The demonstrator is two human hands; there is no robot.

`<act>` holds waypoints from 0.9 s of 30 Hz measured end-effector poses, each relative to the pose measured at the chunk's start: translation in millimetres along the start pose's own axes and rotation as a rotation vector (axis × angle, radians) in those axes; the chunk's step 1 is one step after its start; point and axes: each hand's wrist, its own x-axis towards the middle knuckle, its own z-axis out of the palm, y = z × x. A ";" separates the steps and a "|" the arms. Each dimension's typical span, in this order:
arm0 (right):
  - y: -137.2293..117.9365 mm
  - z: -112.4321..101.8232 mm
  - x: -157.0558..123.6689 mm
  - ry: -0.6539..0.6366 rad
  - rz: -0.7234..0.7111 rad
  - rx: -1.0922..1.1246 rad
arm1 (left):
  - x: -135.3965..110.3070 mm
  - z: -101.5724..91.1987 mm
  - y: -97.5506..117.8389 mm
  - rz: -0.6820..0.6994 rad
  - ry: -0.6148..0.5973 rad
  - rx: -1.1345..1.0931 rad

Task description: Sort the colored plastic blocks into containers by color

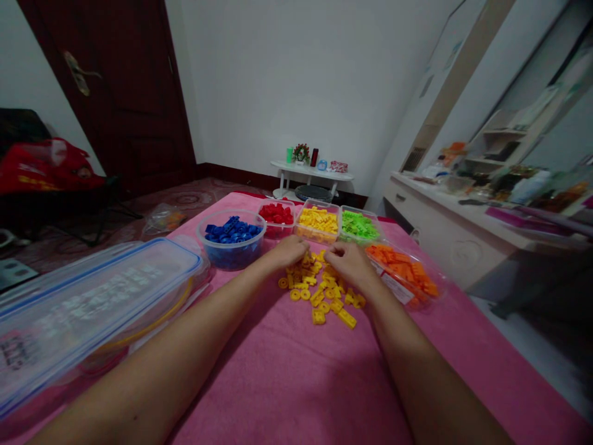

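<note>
On the pink cloth (278,364) lies a loose heap of yellow toy building pieces (318,298), bricks and small wheel-like rings among them. My left hand (291,249) is at the heap's far left side, its fingers curled down into the pieces. At the far right side of the heap, my right hand (348,256) has its fingers bent together and touching the pieces. Whatever either hand holds is hidden behind the fingers. Just beyond the hands stands a clear box of yellow bricks (319,218).
A round tub of blue pieces (233,230) stands left, a box of red pieces (277,214) behind it. Green pieces (359,224) and orange pieces (402,266) fill containers on the right. Clear lids with blue rims (185,247) lie at the left edge.
</note>
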 end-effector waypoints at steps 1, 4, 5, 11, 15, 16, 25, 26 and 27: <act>-3.9 -0.3 -2.1 -0.043 -0.007 -0.035 | 0.1 -1.7 1.7 -0.076 -0.003 -0.101; -14.2 0.9 -9.2 -0.141 -0.018 -0.136 | -1.5 -7.7 7.3 -0.234 -0.101 -0.358; -16.9 1.9 -11.4 -0.168 -0.022 -0.162 | -2.3 -10.0 8.7 -0.236 -0.112 -0.371; -28.3 7.5 -20.9 -0.248 -0.102 -0.330 | -4.4 -17.3 2.8 0.047 -0.095 0.223; -26.7 -0.2 -20.0 -0.272 -0.087 -0.340 | -6.4 -10.5 -3.2 0.160 -0.174 0.418; -24.7 -3.9 -18.6 -0.270 -0.085 -0.324 | -7.7 -7.8 -3.4 0.180 -0.180 0.440; -6.6 -24.3 -5.2 -0.105 -0.071 -0.163 | -11.0 10.8 -4.4 0.263 -0.055 0.521; -5.0 -24.0 -3.8 -0.078 -0.068 -0.131 | -9.4 10.1 -3.7 0.245 -0.066 0.473; -3.4 -23.5 -2.1 -0.050 -0.064 -0.094 | -7.7 9.0 -2.3 0.212 -0.080 0.395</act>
